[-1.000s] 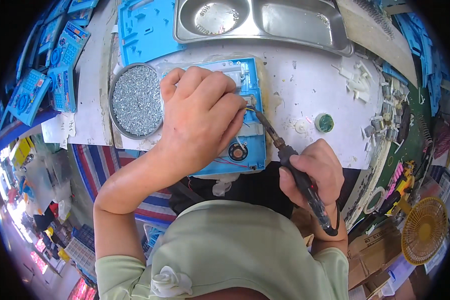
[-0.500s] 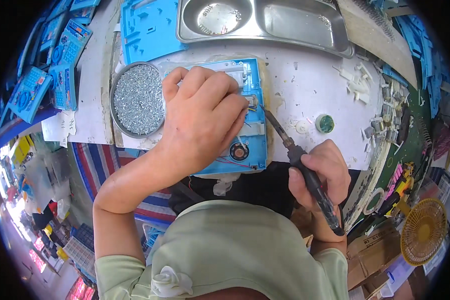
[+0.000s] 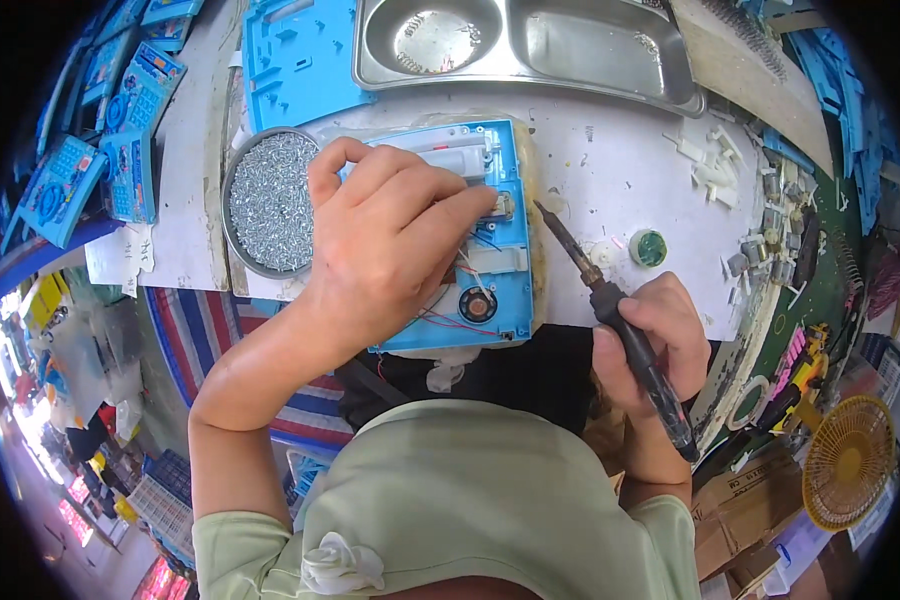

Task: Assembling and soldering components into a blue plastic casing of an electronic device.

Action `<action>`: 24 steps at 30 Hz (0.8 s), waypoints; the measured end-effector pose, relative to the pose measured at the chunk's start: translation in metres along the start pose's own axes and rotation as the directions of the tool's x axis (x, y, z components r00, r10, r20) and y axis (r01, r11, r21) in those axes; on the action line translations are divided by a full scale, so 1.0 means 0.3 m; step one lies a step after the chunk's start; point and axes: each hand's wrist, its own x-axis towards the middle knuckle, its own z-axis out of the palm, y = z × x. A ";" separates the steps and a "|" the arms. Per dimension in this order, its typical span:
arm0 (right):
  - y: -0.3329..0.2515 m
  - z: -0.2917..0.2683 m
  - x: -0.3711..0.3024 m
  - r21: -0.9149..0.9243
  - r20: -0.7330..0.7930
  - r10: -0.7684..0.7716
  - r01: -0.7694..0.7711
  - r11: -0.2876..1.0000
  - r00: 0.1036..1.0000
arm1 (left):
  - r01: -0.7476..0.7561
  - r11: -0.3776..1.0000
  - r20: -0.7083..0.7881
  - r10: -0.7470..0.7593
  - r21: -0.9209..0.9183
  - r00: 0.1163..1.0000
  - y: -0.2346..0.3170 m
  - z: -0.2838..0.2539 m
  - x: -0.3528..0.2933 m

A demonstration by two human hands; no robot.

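Head view. The open blue casing (image 3: 507,300) lies flat on a translucent, yellowish pad (image 3: 537,250) on the white work surface (image 3: 590,150), directly ahead of the person. The left hand (image 3: 382,225) covers the casing's left portion; its fingers are bent and drawn close together at a small metal part (image 3: 502,207) near the casing's right side. The fingertips are largely hidden, so whether they pinch anything cannot be told. The right hand (image 3: 663,345) is wrapped around the handle of the soldering iron (image 3: 650,378); the iron's tip is apart from the casing, just beside its right edge.

Handling: the casing is probably light, stiff and smooth plastic; it is best held by its outer walls, clear of the speaker (image 3: 477,305). The thin red wires (image 3: 450,320) are likely flexible and fragile at their joints. The iron should be gripped only by its dark handle; its metal shaft may be hot.
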 end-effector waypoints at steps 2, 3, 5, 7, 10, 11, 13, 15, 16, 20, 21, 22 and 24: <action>0.005 0.005 0.005 0.004 -0.015 -0.010 0.010 1.000 1.000 | 0.024 1.000 -0.019 -0.024 0.009 1.000 -0.001 0.017 0.002; 0.007 0.007 0.008 0.006 -0.022 -0.014 0.015 1.000 1.000 | 0.010 1.000 -0.019 -0.010 0.020 1.000 0.000 0.019 -0.001; 0.007 0.007 0.016 -0.001 -0.004 -0.016 0.016 1.000 1.000 | -0.018 0.999 -0.017 0.019 0.037 1.000 0.001 0.023 -0.002; 0.005 0.004 0.023 -0.005 0.013 -0.015 0.016 1.000 1.000 | -0.025 0.997 -0.010 0.026 0.075 1.000 0.006 0.023 -0.003; 0.008 0.006 0.028 -0.002 0.030 -0.016 0.016 1.000 0.999 | -0.006 0.995 -0.017 0.008 0.097 1.000 0.017 0.020 0.006; 0.010 0.008 0.029 0.001 0.031 -0.017 0.017 1.000 0.999 | 0.005 0.995 -0.022 -0.003 0.098 1.000 0.019 0.021 0.010; 0.012 0.010 0.031 0.005 0.029 -0.020 0.020 1.000 0.999 | 0.027 0.998 0.006 -0.028 0.049 1.000 0.015 0.035 0.016; 0.014 0.009 0.032 0.009 0.024 -0.021 0.021 1.000 0.999 | 0.049 0.999 0.029 -0.049 0.023 0.998 0.016 0.036 0.019; 0.014 0.009 0.032 0.010 0.024 -0.018 0.018 1.000 1.000 | 0.056 0.998 0.039 -0.057 0.016 0.998 0.016 0.036 0.020; 0.013 0.010 0.036 0.004 0.029 -0.016 0.015 1.000 0.999 | 0.057 0.998 0.064 -0.058 0.010 0.996 0.017 0.034 0.025; 0.013 0.011 0.038 0.000 0.031 -0.017 0.017 1.000 0.999 | 0.056 0.998 0.065 -0.057 0.007 0.996 0.017 0.033 0.026; 0.012 0.012 0.039 0.002 0.034 -0.018 0.018 1.000 0.999 | 0.056 0.998 0.067 -0.056 0.004 0.996 0.016 0.033 0.026; 0.012 0.014 0.039 0.006 0.041 -0.019 0.019 1.000 0.999 | 0.057 0.998 0.068 -0.056 -0.007 0.996 0.014 0.033 0.027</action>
